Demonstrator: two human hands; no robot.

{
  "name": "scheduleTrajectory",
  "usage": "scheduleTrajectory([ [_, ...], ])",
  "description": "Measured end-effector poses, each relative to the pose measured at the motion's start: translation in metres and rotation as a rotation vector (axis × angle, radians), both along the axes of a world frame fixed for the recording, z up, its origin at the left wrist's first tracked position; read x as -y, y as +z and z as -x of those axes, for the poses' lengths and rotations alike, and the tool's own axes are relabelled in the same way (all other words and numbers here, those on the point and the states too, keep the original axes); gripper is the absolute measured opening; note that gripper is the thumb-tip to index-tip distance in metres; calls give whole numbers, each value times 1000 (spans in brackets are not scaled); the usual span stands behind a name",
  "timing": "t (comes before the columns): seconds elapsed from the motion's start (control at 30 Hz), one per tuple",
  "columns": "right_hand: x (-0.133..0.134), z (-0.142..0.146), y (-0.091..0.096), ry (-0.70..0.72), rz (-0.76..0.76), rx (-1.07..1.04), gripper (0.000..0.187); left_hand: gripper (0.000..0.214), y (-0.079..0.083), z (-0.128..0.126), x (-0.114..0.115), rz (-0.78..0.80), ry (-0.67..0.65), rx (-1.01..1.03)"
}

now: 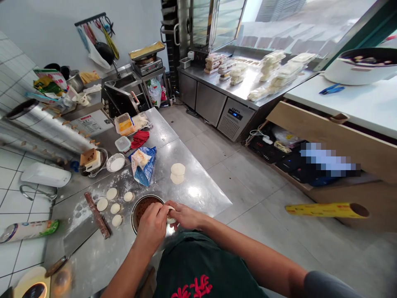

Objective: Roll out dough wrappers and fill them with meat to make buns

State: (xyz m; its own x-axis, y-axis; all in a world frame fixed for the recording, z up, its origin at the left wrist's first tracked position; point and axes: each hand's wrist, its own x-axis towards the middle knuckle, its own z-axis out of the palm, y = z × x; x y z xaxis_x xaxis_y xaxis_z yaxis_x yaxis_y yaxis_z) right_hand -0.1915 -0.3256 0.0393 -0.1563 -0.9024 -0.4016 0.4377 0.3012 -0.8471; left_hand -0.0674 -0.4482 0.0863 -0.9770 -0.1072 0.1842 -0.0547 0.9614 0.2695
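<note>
My right hand (184, 215) cups a round dough wrapper (170, 220) with brown filling showing inside. The fingers of my left hand (153, 221) are closed at the wrapper's near-left edge; the fingertips are partly hidden. Under and beside my left hand stands a metal bowl (132, 215) of brown filling (145, 206). Several small dough rounds (115, 208) lie left of the bowl, beside a brown rolling pin (96, 215). Two flattened, overlapping dough wrappers (178, 169) rest beyond my hands.
A blue flour bag (143, 165), a bowl of white flour (115, 163) and a red cloth (140, 139) sit farther back on the steel table (201, 186). A wide-bladed knife (79, 238) lies at left. A yellow roll (322, 210) juts out at right.
</note>
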Motion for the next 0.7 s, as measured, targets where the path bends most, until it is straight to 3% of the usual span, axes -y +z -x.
scheduleTrajectory([
  [0.1,1,3,1,34,-79,-119,17,20,-3,0,0,-10,14,-27],
  [0.2,2,9,2,69,-54,-169,13,32,-4,0,2,0,-17,-28],
  [0.3,2,9,-2,48,37,72,30,26,-1,-1,6,-1,-4,-12],
  [0.47,10,-8,-15,-220,-1,382,65,26,6,0,5,-38,49,-60],
  [0.6,15,-17,-11,-252,34,427,59,29,4,0,3,-8,24,-89],
  [0.7,15,-15,-2,-282,-22,410,49,23,3,-2,1,-21,42,-113],
])
